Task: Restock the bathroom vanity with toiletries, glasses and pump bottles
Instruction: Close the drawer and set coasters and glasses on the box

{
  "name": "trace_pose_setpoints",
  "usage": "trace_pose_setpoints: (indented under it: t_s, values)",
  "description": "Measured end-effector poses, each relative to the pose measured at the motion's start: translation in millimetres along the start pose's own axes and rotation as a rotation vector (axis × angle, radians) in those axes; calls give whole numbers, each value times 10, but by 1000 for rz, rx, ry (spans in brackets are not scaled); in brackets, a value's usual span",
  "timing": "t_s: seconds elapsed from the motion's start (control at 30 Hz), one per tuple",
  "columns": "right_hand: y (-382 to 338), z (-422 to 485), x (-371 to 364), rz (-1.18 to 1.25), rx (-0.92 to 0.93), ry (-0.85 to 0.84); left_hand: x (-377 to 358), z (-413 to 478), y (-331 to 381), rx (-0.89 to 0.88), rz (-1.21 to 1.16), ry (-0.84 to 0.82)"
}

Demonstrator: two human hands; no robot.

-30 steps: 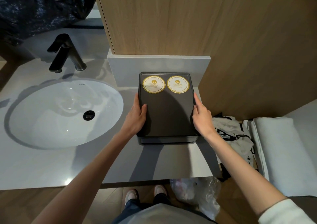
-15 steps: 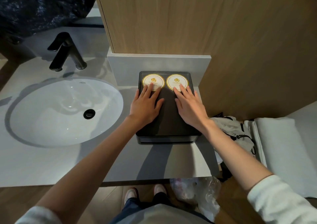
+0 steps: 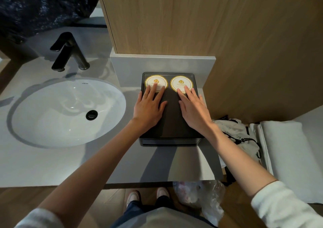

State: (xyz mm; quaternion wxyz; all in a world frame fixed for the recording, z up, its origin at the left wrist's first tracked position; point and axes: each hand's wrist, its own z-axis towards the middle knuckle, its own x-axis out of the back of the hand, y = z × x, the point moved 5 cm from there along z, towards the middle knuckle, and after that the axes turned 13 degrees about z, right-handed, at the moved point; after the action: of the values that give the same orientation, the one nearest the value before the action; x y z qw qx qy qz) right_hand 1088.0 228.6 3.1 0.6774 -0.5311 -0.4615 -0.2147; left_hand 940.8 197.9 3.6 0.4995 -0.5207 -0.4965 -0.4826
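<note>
Grey vanity counter point(image 3: 52, 161) with white oval sink point(image 3: 68, 112) and dark faucet point(image 3: 68, 53) at left, wood panel wall point(image 3: 192, 18) behind. Black tray point(image 3: 172, 119) sits in the counter's back right corner, two gold-rimmed round coasters point(image 3: 181, 83) side by side at its far end. Left hand point(image 3: 148, 109) and right hand point(image 3: 192, 110) lie flat on the tray, fingers straight and spread, fingertips touching one coaster each, gripping nothing; folded white towel point(image 3: 288, 149) at right.

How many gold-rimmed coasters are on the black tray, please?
2, both at the tray's back: left coaster touched by the left hand, right coaster touched by the right hand.
</note>
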Motion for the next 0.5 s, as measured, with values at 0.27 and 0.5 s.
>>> trace_pose_setpoints:
  t_s: [0.27,0.5]
  values:
    - [-327,-107,303,-3,174,191,372,-308,-168,61,-60,142]
    - [-966,-296,194,-1,374,184,617,-1023,-707,271,-33,271]
